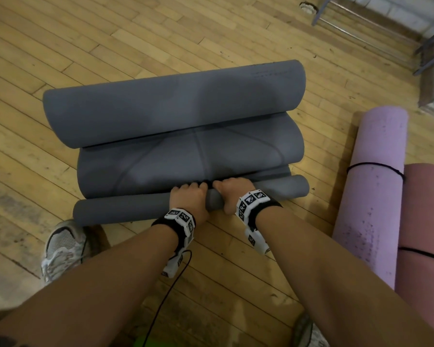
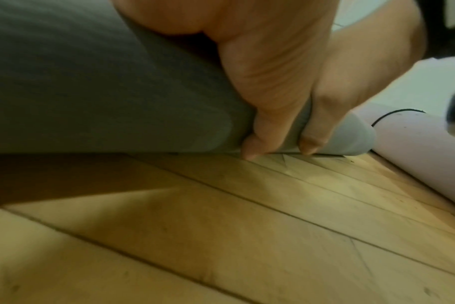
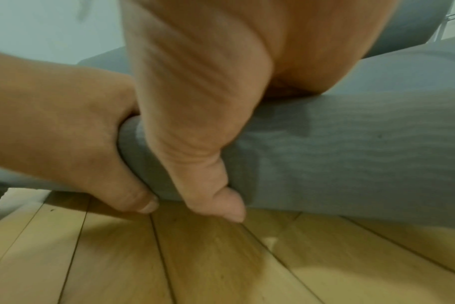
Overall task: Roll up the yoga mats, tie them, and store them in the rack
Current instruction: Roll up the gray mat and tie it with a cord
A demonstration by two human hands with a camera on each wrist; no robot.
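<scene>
On the wooden floor (image 1: 140,41), just left of the tied lilac mat (image 1: 376,186), the grey mat (image 1: 186,146) is lain in loose folds. Its tightly rolled near edge is gripped side by side by the left hand (image 1: 189,201) and right hand (image 1: 232,194), fingers curled over it.

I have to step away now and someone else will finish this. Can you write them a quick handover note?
Left hand and right hand both grip the started roll at the near end of the grey yoga mat, on the wooden floor.
Done: purple mat and pink mat, rolled and tied, lie to the right.
Left: finish rolling the grey mat, tie it, store all three in the rack.
</scene>
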